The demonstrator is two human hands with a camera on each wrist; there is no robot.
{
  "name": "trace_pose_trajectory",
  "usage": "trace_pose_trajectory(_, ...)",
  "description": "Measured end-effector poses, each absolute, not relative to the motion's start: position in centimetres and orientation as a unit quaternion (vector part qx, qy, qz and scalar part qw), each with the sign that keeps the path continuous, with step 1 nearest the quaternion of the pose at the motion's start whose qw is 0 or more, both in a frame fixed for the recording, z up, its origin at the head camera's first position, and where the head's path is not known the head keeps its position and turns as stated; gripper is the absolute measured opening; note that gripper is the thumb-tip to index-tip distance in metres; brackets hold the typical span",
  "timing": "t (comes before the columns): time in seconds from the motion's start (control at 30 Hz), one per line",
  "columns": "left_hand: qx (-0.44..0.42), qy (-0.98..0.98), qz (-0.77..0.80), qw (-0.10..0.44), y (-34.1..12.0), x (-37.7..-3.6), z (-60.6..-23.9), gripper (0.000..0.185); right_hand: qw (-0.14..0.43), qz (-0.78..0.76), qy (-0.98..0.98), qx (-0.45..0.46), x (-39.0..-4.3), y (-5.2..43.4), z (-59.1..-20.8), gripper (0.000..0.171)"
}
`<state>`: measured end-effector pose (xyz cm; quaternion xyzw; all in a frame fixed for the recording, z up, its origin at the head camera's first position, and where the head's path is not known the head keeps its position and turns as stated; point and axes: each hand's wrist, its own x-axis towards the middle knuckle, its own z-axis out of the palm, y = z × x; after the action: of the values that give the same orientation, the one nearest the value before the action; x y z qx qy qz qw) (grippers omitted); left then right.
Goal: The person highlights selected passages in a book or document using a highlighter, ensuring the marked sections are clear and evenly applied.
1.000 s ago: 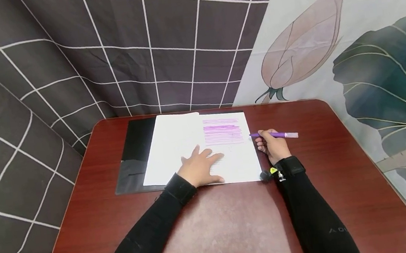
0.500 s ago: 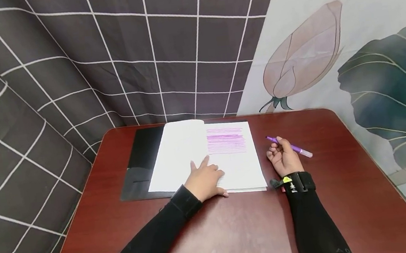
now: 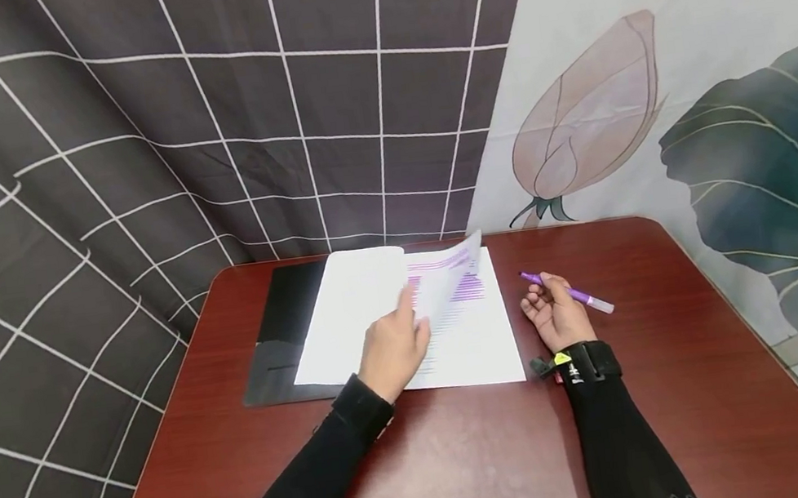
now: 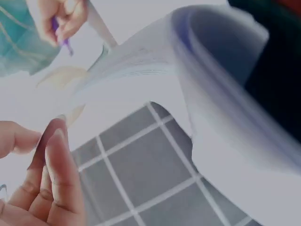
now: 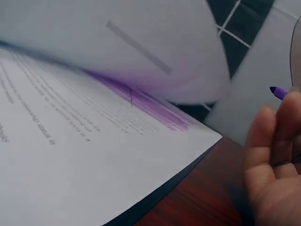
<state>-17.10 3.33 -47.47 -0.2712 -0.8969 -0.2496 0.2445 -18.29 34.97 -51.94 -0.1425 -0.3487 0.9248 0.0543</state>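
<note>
An open booklet (image 3: pixel 351 320) of white printed sheets lies on the desk. My left hand (image 3: pixel 394 352) pinches the lower outer corner of its right page (image 3: pixel 455 259), which lifts and curls leftward. In the left wrist view thumb and fingers (image 4: pixel 63 172) meet at the sheet's edge, beside the arched paper (image 4: pixel 127 70). Purple stripes (image 5: pixel 141 101) cover printed lines on the sheet underneath. To the right of the booklet, my right hand (image 3: pixel 560 313) rests palm up on the desk, holding a purple highlighter (image 3: pixel 584 298) with its tip pointing left, away from the paper.
A black folder or mat (image 3: pixel 300 285) sits under the booklet and shows at its left. The reddish-brown desk (image 3: pixel 651 384) extends around it. A dark grid-patterned curtain (image 3: pixel 337 92) hangs behind, with a flower-printed cloth (image 3: pixel 590 112) on the right.
My left hand lay spread on the pages; now it has lifted the right page and is turning it leftward. My right hand moved right, away from the booklet, with the highlighter, then stayed still.
</note>
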Motion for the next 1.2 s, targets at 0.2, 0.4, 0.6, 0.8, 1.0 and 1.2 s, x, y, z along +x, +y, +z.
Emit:
trace_pose_trajectory(0.2, -0.235, -0.87, -0.259, 0.347, -1.2, -15.6, -47.6, 0.066, 0.016, 0.901, -0.426, -0.078, -18.4, 31.6, -52.4, 0.01)
trace_pose_trajectory(0.4, -0.163, -0.903, -0.227, 0.326, -4.5, -14.4, -48.6, 0.011, -0.006, 0.88, -0.472, -0.052, -18.2, 31.0, -52.7, 0.018)
trace_pose_trajectory(0.6, -0.118, -0.917, -0.241, 0.294, -6.0, -14.6, -49.3, 0.011, -0.013, 0.862, -0.506, -0.029, -18.0, 32.0, -53.1, 0.018)
trace_pose_trajectory(0.8, -0.06, -0.903, -0.32, 0.28, -7.4, -15.6, -48.1, 0.028, -0.02, 0.86, -0.509, -0.035, -18.2, 31.9, -53.2, 0.018)
trace_pose_trajectory(1.0, -0.039, -0.963, -0.242, 0.113, -9.2, -15.0, -47.6, 0.016, -0.013, 0.85, -0.526, -0.036, -18.8, 30.7, -53.0, 0.007)
trace_pose_trajectory(1.2, -0.107, -0.984, -0.144, 0.017, -8.1, -15.0, -46.8, 0.043, -0.004, 0.829, -0.555, -0.064, -18.6, 29.4, -53.3, 0.006)
